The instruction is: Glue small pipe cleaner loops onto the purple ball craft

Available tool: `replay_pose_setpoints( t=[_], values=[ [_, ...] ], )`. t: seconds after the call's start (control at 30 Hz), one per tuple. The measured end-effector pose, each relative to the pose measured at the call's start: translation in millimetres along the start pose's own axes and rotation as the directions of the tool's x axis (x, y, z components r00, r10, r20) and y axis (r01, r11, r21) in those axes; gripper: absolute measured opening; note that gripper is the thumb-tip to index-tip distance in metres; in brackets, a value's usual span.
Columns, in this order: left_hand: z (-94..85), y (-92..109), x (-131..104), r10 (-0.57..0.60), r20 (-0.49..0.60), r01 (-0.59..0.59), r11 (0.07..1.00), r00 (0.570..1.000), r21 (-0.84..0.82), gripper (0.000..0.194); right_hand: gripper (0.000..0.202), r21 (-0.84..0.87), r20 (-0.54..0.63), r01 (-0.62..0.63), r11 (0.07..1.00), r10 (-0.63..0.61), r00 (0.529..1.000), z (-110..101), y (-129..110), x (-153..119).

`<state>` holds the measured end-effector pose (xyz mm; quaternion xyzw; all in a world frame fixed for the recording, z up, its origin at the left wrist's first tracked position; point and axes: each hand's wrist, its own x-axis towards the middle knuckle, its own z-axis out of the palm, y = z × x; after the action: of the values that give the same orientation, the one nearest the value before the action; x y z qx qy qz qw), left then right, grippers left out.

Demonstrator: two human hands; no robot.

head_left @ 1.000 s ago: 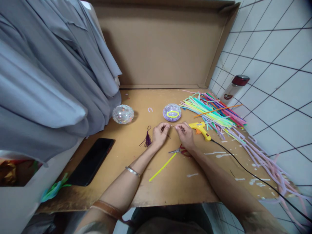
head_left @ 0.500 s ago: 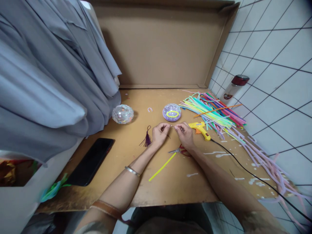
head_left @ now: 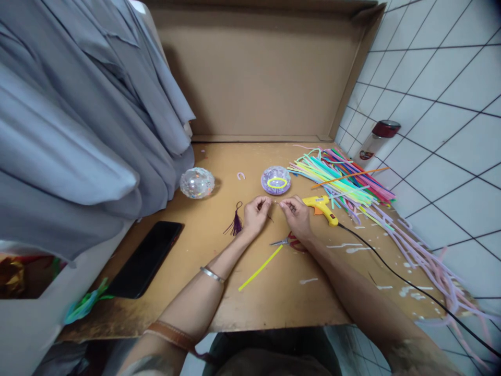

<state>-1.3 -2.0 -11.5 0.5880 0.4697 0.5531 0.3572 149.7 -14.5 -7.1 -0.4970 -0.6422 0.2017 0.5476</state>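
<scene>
Left hand [head_left: 255, 216] crept slightly off right hand [head_left: 297, 216], lol; each pinches some tiny thing [head_left: 275, 202] near the purple ball [head_left: 276, 180].

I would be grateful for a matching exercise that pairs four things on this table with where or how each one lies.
1. black flat phone
2. yellow plastic glue gun
3. dark purple thread tassel
4. red-handled metal scissors

A. just left of the left hand
B. joined to a black cord
C. partly hidden by the right hand's wrist
D. towards the table's left side

1-D, 2-B, 3-A, 4-C
</scene>
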Motion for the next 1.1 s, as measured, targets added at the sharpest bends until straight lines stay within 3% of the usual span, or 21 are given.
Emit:
replay_pose_setpoints(
  t=[0.4,0.7,0.93,1.1],
  values=[
    [0.8,-3.9,0.9,-0.004,0.015,0.003,0.999,1.000,0.041,0.023,0.019,0.018,0.026,0.022,1.000,-0.022,0.999,-0.7,-0.3,0.4],
    [-4.7,4.7,-4.1,0.006,0.018,-0.012,0.940,1.000,0.340,0.041,0.027,-0.082,0.088,0.056,0.995,-0.048,0.995,-0.4,9.1,1.4],
    [-2.9,-1.7,-1.0,0.071,-0.058,-0.050,0.950,0.996,0.308,0.016,0.035,-0.184,0.142,0.143,0.973,-0.117,0.983,-0.2,5.4,-0.9],
    [-2.3,-3.7,0.4,0.100,-0.089,-0.076,0.968,0.991,0.239,0.014,0.026,-0.172,0.104,0.158,0.972,-0.142,0.984,0.5,5.2,-1.0]
  ],
)
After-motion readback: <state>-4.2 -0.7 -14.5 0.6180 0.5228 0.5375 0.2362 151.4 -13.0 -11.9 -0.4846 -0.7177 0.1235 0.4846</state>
